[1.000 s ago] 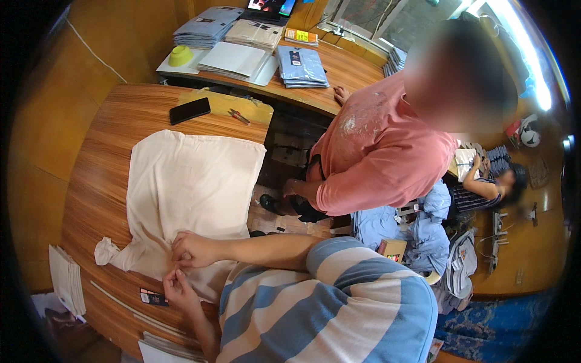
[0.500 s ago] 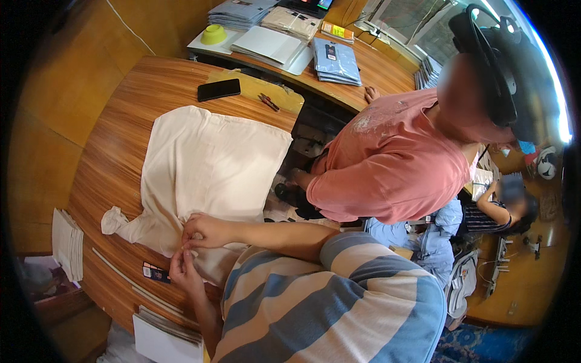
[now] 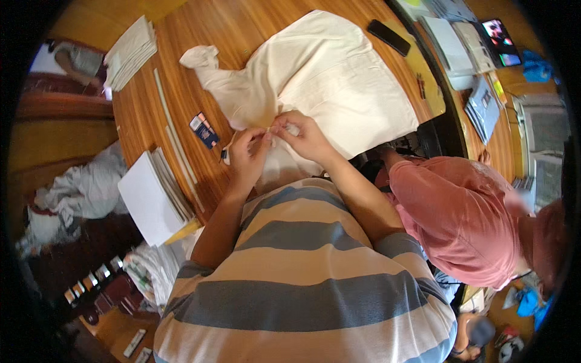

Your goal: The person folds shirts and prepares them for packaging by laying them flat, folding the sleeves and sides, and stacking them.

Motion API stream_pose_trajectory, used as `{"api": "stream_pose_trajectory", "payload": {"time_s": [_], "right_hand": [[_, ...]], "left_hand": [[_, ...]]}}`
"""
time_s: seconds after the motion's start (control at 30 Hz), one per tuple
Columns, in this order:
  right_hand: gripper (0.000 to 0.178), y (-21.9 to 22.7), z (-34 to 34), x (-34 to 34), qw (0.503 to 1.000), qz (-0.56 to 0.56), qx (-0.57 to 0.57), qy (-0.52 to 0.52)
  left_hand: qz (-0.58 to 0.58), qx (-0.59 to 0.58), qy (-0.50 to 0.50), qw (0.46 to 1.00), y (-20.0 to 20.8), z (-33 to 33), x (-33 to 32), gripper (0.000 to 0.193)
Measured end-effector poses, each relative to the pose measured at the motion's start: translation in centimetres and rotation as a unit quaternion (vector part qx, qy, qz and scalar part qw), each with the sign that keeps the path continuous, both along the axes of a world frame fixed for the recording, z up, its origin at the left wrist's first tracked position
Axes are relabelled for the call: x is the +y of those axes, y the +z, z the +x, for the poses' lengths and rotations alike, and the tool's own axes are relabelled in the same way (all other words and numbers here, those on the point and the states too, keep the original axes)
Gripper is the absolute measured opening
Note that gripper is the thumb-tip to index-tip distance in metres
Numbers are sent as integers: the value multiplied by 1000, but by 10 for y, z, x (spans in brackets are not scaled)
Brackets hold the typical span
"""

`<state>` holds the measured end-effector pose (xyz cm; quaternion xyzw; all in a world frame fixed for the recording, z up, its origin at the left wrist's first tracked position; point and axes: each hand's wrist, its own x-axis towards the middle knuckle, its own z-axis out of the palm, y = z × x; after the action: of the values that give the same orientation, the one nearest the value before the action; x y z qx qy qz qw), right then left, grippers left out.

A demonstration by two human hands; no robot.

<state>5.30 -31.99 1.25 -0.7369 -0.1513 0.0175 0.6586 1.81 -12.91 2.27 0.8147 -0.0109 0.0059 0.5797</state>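
A cream garment (image 3: pixel 339 78), which looks like a shirt, lies spread over the wooden table in front of me. Its bunched cuff end points to the far left. At its near edge, my left hand (image 3: pixel 249 156) and my right hand (image 3: pixel 304 139) meet with thumbs and fingertips pinched together on a small bit of the cloth. The exact detail between the fingertips is too small to make out. Dark hang tags (image 3: pixel 204 130) lie on the table just left of my left hand. The garment's near part falls toward my body.
Stacks of white card (image 3: pixel 151 190) and folded cream cloth (image 3: pixel 130 54) sit along the left edge. A black phone (image 3: pixel 388 37) and small thread snips (image 3: pixel 420 86) lie at the far right. A person in a pink shirt (image 3: pixel 466 212) stands close at my right, beside another table (image 3: pixel 505 121).
My view has turned, so the table and garment now sit more squarely ahead and the co-worker has shifted lower right. Both hands remain pinched together at the garment's near edge.
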Motion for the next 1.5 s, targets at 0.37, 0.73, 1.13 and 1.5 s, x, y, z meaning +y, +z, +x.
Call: {"api": "stream_pose_trajectory", "payload": {"time_s": [0.37,0.73,1.13,1.5], "right_hand": [[10,20,0,-3,999,-32,-28,4],[13,24,1,-9,998,-54,-13,35],[17,22,2,-39,957,-257,-131,-16],[17,33,8,-43,944,-279,-173,-13]], "left_hand": [[-43,-30,8,999,16,-5,-7,11],[-34,-15,12,999,19,-4,-5,15],[-12,-47,14,999,6,0,7,12],[38,-125,24,991,17,1,5,13]]}}
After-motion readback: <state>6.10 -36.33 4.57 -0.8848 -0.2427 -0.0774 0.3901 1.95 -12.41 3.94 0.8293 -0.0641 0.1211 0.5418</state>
